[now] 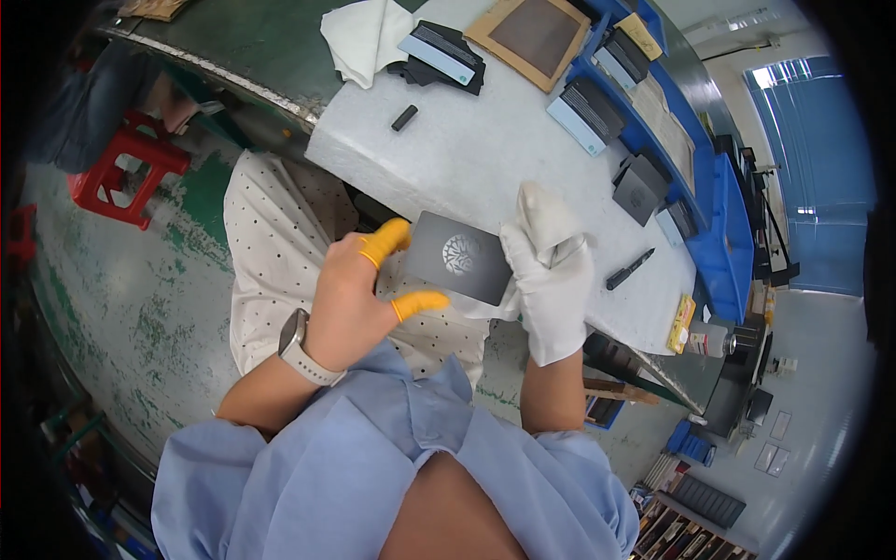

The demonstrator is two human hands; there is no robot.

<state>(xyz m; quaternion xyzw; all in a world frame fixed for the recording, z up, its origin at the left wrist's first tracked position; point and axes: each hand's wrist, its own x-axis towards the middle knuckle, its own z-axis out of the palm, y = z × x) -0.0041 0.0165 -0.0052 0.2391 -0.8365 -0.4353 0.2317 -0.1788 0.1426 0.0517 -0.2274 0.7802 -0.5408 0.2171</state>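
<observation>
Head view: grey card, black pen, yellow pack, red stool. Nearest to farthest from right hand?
From the right hand:
1. Grey card: in its grip, left side.
2. Black pen: right, on the white mat.
3. Yellow pack: farther right.
4. Red stool: far left, on the floor.

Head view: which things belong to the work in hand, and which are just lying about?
Seemingly in use:
- dark grey emblem card, held by the gloved right hand
- left hand with yellow finger cots, at the card
- probably the matching emblem card on the table

Seemingly lying about:
- black marker pen
- small yellow box
- red plastic stool
</observation>
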